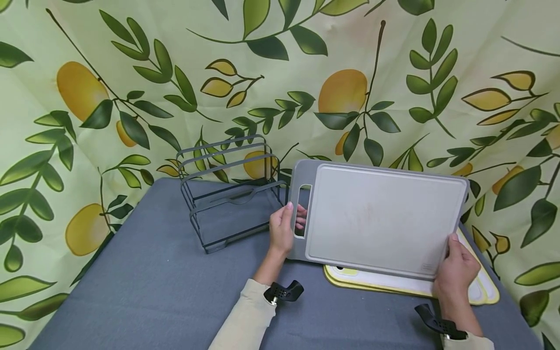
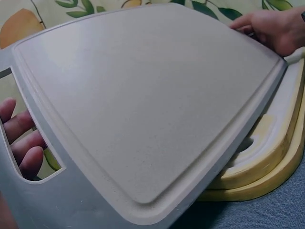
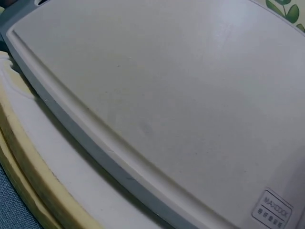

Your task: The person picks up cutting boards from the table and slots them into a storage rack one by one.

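Observation:
A grey cutting board (image 1: 380, 218) is held tilted up between both hands. The left hand (image 1: 282, 228) grips its handle end, with fingertips (image 2: 24, 129) showing through the handle slot in the left wrist view. At the opposite short edge, the right hand (image 1: 457, 267) holds the lower right corner; in the right wrist view that hand is out of sight. Beneath and behind the held board lie two white cutting boards with yellow rims (image 1: 376, 285), stacked on the table and partly hidden by it.
A dark wire rack (image 1: 227, 204) with several upright loops stands left of the held board, near the back of the table. Grey-blue cloth (image 1: 153, 277) covers the table. A fabric backdrop printed with leaves and fruit (image 1: 280, 82) rises behind it.

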A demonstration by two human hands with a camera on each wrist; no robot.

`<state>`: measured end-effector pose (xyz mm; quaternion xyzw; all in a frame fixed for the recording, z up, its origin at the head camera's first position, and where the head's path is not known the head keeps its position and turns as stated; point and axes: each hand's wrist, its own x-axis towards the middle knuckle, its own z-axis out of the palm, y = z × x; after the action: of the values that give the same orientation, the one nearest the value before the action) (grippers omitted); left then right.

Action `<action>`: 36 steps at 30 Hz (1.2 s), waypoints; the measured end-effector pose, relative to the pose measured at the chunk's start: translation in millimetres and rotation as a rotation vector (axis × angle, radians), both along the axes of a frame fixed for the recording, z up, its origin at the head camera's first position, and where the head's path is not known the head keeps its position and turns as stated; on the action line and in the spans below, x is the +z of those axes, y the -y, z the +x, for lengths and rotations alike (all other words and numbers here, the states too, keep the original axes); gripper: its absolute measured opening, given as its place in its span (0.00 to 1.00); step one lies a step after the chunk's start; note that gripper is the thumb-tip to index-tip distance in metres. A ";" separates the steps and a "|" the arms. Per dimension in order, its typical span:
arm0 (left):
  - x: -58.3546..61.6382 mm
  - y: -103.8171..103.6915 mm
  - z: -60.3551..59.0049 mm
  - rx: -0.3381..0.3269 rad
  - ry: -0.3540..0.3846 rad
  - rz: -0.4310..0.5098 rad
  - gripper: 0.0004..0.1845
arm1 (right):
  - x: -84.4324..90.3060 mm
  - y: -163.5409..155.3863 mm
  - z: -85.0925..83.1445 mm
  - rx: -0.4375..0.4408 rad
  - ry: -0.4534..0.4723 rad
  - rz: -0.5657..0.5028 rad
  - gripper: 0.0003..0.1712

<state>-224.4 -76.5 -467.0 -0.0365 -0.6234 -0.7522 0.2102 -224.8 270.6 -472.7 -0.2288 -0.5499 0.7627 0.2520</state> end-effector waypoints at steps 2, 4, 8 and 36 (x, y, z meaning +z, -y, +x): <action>0.1 1.4 -0.4 0.012 0.000 -0.004 0.29 | 1.0 -0.1 -0.2 0.015 -0.021 -0.034 0.15; -0.2 2.6 -0.5 0.020 -0.003 -0.004 0.29 | 1.8 0.3 -0.2 0.030 -0.035 -0.062 0.14; -0.3 4.5 -0.4 0.027 -0.012 -0.006 0.29 | 2.4 1.4 -0.6 0.057 -0.039 -0.085 0.13; -2.9 -2.9 2.7 0.095 -0.035 -0.102 0.27 | 1.2 -1.0 3.5 0.031 -0.096 -0.129 0.19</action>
<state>-221.7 -73.6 -469.8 -0.0309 -0.6581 -0.7079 0.2545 -221.3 271.7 -471.5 -0.1991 -0.4901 0.8106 0.2511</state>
